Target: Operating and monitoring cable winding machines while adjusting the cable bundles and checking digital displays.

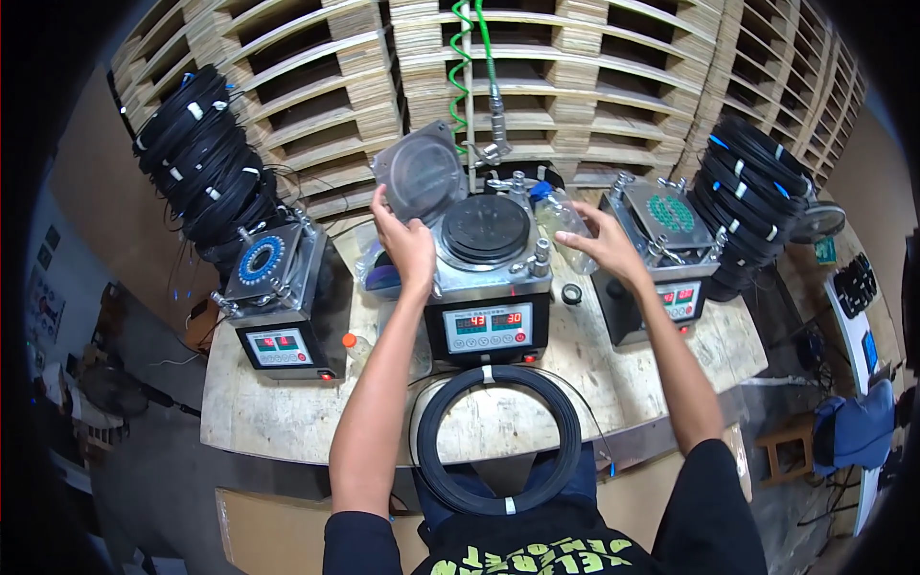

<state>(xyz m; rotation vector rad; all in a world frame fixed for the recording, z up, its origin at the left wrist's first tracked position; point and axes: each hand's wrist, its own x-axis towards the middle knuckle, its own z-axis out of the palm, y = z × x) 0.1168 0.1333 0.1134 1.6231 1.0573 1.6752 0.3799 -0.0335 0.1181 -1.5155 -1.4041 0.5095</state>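
My left hand (407,251) is at the lower left edge of a raised clear, square lid (420,172). Its fingers are apart; whether they touch the lid is hard to tell. The lid stands tilted behind the round black polishing plate (485,228) on the middle machine (494,331). In my right hand (610,247) is a clear plastic bottle (563,222) with a blue top, tilted toward that plate. The fingers and thumb close around the bottle's right side. A coil of black cable (433,431) lies at the table's front edge, against my body.
Similar machines stand left (278,326) and right (659,311) on the wooden table (235,412). Stacks of black cable coils (206,163) rise beside them, with wooden pallets (556,72) behind. A green air hose (486,48) hangs above. An orange-capped bottle (357,347) and small black ring (571,293) lie nearby.
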